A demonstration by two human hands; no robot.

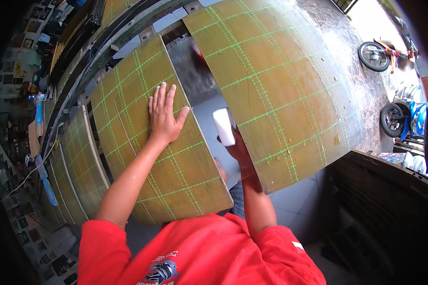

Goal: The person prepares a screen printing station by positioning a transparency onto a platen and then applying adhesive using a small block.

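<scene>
My left hand (166,115) lies flat with fingers stretched on a brown-olive panel (147,168) printed with green grid lines. Right of it, across a gap, rests a wider panel of the same kind (266,80); small drops or bumps show on its surface. In that gap, lower than the panels' tops, my right hand (234,145) grips a white oblong block with rounded edges (223,127); I cannot make out its exact kind. The right panel's edge hides part of that hand and forearm.
More gridded panels (78,156) stand in a row at the left. A dark metal rail (81,71) runs along the far left side. A dark wooden structure (366,190) is at the lower right. Two motorcycles, one orange (380,54) and one blue (404,116), stand outside at the right.
</scene>
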